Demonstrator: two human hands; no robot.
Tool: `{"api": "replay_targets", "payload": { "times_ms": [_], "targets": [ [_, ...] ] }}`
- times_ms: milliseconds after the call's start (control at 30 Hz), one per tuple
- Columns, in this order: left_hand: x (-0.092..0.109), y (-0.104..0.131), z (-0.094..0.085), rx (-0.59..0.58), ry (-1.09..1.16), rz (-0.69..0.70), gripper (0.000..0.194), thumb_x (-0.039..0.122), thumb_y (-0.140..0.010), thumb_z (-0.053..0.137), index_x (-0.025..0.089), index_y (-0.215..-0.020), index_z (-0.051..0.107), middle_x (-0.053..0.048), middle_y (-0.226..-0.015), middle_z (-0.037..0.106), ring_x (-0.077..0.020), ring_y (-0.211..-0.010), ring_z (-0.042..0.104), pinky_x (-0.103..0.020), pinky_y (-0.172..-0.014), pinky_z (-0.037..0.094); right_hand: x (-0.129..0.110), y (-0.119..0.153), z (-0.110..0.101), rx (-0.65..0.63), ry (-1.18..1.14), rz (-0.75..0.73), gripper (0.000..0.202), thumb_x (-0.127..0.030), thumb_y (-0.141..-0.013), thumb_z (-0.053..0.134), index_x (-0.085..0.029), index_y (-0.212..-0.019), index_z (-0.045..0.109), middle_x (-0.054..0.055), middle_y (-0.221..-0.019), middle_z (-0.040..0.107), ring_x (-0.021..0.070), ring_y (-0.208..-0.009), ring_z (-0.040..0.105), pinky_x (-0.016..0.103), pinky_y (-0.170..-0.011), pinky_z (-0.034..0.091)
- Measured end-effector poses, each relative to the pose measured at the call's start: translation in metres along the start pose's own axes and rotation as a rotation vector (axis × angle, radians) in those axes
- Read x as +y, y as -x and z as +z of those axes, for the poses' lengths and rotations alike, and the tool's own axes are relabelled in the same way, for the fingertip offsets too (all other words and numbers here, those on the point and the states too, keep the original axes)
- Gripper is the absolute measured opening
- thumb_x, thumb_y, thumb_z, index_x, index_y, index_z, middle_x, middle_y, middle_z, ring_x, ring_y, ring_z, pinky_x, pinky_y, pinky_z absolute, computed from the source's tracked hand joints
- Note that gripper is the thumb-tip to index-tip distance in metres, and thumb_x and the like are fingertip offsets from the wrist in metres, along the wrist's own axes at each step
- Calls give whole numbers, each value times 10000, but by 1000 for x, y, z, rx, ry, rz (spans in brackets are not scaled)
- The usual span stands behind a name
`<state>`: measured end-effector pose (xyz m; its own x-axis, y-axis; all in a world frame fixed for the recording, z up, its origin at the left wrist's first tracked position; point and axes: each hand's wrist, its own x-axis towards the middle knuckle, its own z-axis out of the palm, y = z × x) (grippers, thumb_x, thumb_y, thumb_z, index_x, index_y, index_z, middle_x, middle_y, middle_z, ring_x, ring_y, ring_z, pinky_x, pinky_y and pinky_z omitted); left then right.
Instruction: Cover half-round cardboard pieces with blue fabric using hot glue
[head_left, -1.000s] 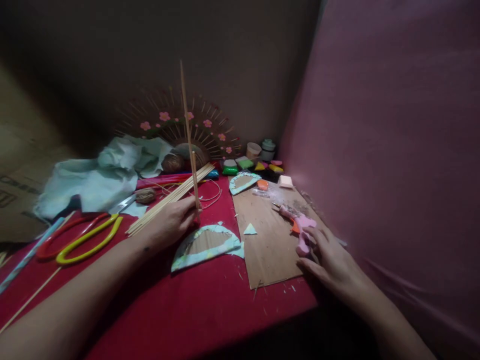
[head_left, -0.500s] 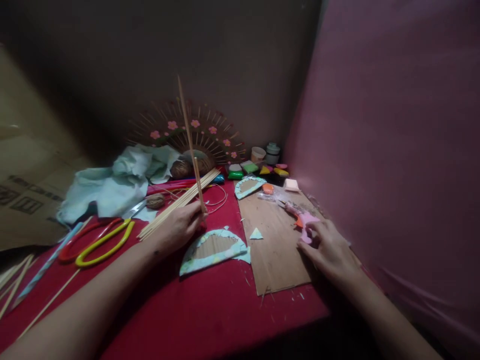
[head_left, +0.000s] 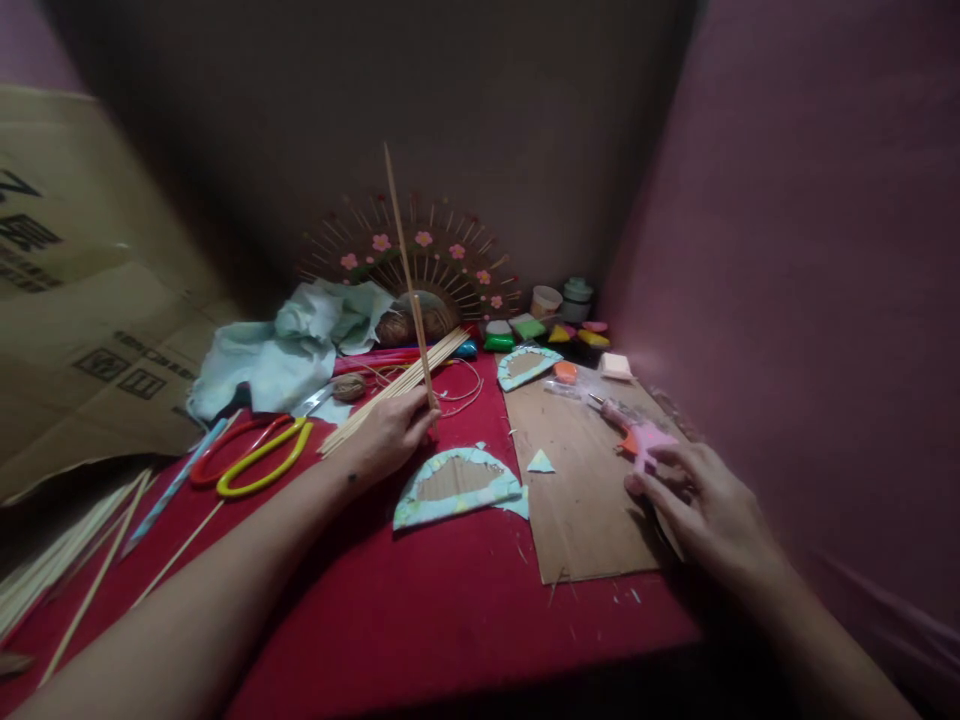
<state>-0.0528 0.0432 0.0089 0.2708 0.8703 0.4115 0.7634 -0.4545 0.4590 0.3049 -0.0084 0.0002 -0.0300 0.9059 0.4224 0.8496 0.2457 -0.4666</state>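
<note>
My left hand (head_left: 394, 430) pinches a long thin bamboo skewer (head_left: 405, 250) and a shorter one (head_left: 421, 335), both held nearly upright. Just below it lies a half-round cardboard piece (head_left: 457, 490) edged with light-blue patterned cloth. On the right, my right hand (head_left: 705, 495) has its thumb and fingers curved but apart, close around the handle end of a pink glue gun (head_left: 649, 438). The gun rests on a brown cardboard sheet (head_left: 585, 520); whether the fingertips touch it I cannot tell. A small cloth triangle (head_left: 541, 461) lies on that sheet.
Red-and-yellow-handled scissors (head_left: 262, 465), a skewer bundle (head_left: 375, 400) and crumpled blue cloth (head_left: 262, 365) lie left. A flower-decorated stick fan (head_left: 420, 250) stands at the back. Packets of coloured clay (head_left: 499, 338) and a second half-round piece (head_left: 525, 368) lie before it.
The view has turned a little left, so everything sits farther right. My right hand's fingers have drawn back slightly from the glue gun, which stays in place. My left hand still holds the skewers.
</note>
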Motion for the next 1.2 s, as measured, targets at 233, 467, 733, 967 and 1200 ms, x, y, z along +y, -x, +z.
{"api": "replay_targets", "payload": {
  "times_ms": [233, 467, 733, 967, 1200],
  "targets": [
    [3, 0, 3, 10, -15, -22, 167, 304, -876, 428, 203, -769, 507, -15, -709, 550, -167, -637, 505, -289, -630, 412, 12, 2, -6, 105, 29, 17, 256, -368, -845, 486, -195, -941, 648, 102, -965, 647, 213, -724, 645, 350, -650, 486],
    [5, 1, 2, -10, -23, -47, 180, 294, -893, 424, 201, -802, 548, -23, -734, 595, -176, -663, 539, -293, -656, 434, -15, -15, -14, 69, -97, -125, 231, -373, -865, 509, -205, -904, 662, 97, -930, 664, 195, -687, 642, 332, -603, 498],
    [4, 3, 5, 1, -25, -33, 186, 260, -894, 397, 197, -761, 511, -8, -686, 555, -161, -632, 502, -275, -619, 410, -125, -69, 11, -264, -383, -392, 197, -223, -852, 538, -161, -977, 676, 79, -877, 677, 153, -705, 609, 292, -633, 487],
    [0, 6, 7, -34, 1, -12, 133, 195, -866, 420, 186, -820, 545, -26, -732, 605, -162, -653, 530, -279, -636, 427, -178, -113, 78, -255, -696, -236, 397, -208, -801, 601, -98, -1183, 604, 68, -849, 688, 158, -740, 602, 290, -683, 475],
    [-3, 5, 8, -55, 38, -13, 132, 188, -864, 423, 196, -763, 507, -2, -663, 571, -147, -591, 501, -263, -579, 395, -175, -105, 96, -181, -887, -362, 154, -224, -817, 566, -163, -841, 705, 28, -798, 696, 140, -731, 586, 259, -702, 458]
  ]
}}
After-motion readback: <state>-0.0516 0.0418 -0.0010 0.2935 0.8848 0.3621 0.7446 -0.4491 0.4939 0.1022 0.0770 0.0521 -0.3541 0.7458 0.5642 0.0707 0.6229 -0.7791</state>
